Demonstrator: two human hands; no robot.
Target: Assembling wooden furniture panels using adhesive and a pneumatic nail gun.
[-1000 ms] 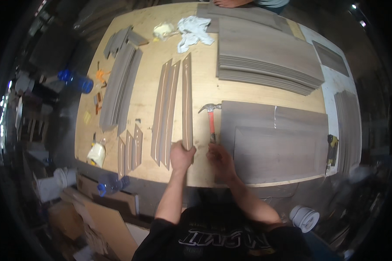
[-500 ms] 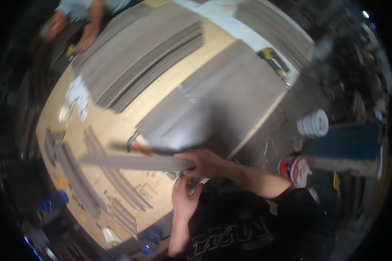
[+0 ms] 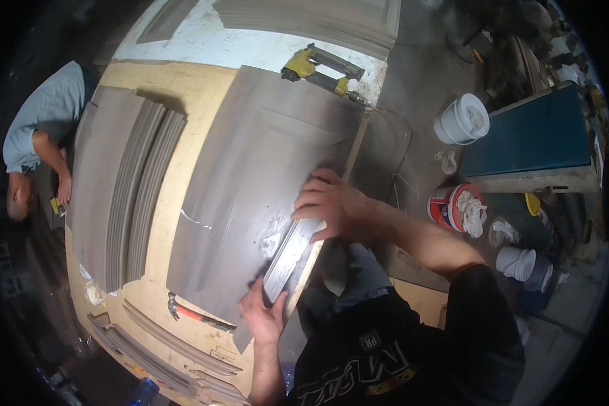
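Note:
A grey-brown moulding strip [image 3: 287, 262] lies slantwise along the near edge of a wide grey-brown panel [image 3: 250, 176]. My left hand [image 3: 262, 317] pinches its lower part, thumb on one side and fingers on the other. Higher up, my right hand [image 3: 328, 206] is closed over the strip's far end, so that end is hidden. A crumpled clear scrap [image 3: 272, 242] rests on the panel beside the strip. Left of my left hand lies a hammer [image 3: 199, 317] with a red handle. At the panel's far end sits a yellow and black nail gun [image 3: 321, 73].
Stacked grey-brown panels [image 3: 101, 189] and mouldings [image 3: 145, 189] stand on the left of the wooden table [image 3: 183, 162]. Loose strips [image 3: 176, 342] lie at the near left. Across the table a person in a light shirt [image 3: 51, 115] bends down. Buckets [image 3: 461, 120] stand on the floor at right.
The strip has swung from pointing left to lying slantwise at the panel's near edge. My left hand has moved onto its lower part. The view has turned.

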